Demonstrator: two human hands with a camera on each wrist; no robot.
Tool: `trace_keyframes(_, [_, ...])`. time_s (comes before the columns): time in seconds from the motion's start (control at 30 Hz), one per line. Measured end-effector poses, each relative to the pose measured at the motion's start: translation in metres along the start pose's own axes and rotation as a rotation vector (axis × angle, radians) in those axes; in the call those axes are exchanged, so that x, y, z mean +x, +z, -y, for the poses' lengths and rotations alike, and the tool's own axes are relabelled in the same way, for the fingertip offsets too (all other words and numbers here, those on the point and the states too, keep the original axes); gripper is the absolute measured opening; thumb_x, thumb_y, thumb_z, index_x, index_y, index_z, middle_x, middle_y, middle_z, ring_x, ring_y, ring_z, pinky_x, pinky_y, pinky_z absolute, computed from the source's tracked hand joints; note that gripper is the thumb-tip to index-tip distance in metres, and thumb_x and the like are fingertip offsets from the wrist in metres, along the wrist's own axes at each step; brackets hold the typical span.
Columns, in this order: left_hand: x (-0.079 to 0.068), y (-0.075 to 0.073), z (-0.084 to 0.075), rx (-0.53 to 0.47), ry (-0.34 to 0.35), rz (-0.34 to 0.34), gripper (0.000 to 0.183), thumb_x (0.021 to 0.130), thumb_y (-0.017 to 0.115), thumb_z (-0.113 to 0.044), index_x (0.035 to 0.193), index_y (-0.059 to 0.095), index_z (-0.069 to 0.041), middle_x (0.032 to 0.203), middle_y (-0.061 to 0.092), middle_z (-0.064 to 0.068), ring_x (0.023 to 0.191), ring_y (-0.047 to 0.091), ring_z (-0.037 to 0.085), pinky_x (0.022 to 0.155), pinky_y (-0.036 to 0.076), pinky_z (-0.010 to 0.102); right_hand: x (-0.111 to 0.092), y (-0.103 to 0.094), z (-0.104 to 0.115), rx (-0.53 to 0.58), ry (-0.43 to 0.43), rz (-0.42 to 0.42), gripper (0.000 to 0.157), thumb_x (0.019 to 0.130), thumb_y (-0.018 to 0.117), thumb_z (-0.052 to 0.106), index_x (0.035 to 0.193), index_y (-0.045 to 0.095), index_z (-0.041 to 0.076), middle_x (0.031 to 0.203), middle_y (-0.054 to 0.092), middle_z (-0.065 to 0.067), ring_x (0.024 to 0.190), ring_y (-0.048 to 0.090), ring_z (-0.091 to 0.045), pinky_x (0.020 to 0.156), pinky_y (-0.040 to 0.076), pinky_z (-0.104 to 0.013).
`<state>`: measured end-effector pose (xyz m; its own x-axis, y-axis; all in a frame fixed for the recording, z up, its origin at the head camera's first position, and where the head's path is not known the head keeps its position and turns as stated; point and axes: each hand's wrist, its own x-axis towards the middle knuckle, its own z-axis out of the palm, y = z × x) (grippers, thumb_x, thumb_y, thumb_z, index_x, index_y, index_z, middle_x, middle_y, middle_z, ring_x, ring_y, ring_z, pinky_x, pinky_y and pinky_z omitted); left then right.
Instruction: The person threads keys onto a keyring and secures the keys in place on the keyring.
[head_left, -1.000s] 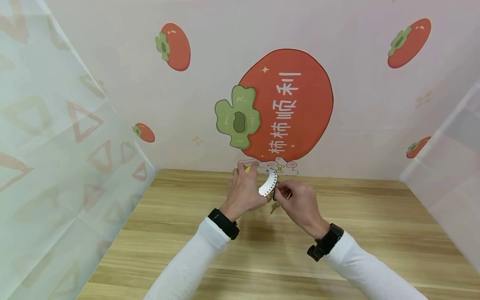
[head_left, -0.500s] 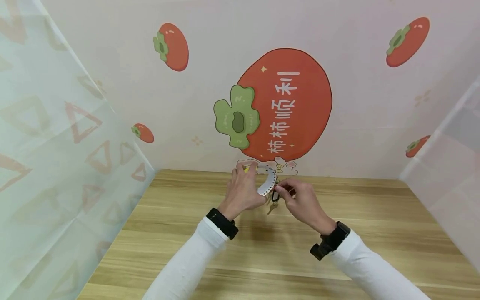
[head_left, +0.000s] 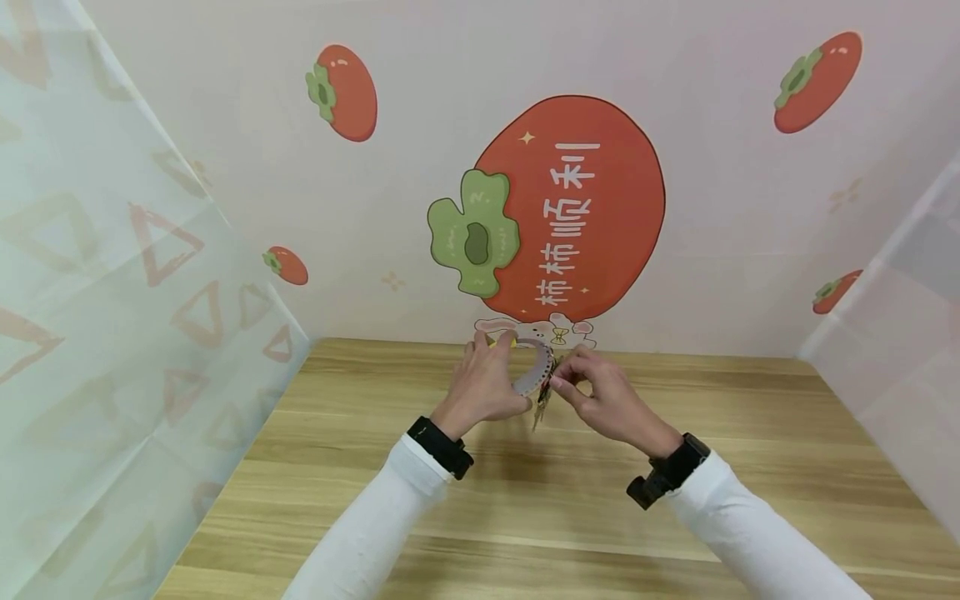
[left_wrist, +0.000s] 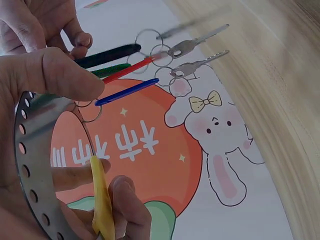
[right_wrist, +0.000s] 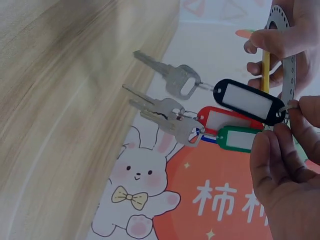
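My left hand (head_left: 483, 387) grips a curved metal ring plate (left_wrist: 27, 165) with a row of small holes along its edge. A yellow piece (left_wrist: 101, 195) of it lies between those fingers. Several key tags hang at the plate's holed edge: a black tag (right_wrist: 250, 101), a red tag (right_wrist: 230, 119), a green tag (right_wrist: 240, 139) and a blue tag (left_wrist: 127, 91). Each visible key, such as the upper key (right_wrist: 182, 80), dangles from a tag's small ring. At the plate's edge my right hand (head_left: 603, 396) pinches the black key tag at its ring end.
Below the hands spreads a wood-grain table (head_left: 480, 533). A white back wall (head_left: 712, 275) with printed persimmons and a rabbit rises close beyond the hands. Patterned side panels stand at the left and right.
My right hand has shifted slightly right and turned, still at the plate's edge. The plate has tilted, and the hanging keys now appear bunched edge-on. My left hand has hardly moved.
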<state>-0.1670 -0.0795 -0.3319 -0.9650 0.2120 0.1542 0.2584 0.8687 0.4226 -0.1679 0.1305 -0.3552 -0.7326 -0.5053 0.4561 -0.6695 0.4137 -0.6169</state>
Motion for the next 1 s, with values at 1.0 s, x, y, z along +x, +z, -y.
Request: trace_keyframes(1.0, [-0.0034,-0.0022,-0.0024,-0.033,0.020,-0.036,0.096,0.064,0.087,-0.022,0.150,0.046,-0.012,0.128,0.046,0.024,0.100,0.051,0.033,0.063,0.046,0.038,0.0051,-0.0048,-0.0009,0.244,0.173,0.067,0.012,0.100,0.061,0.005,0.094,0.071,0.002,0.090,0.058,-0.007,0.074,0.049,-0.020,0.065,0.042,-0.027])
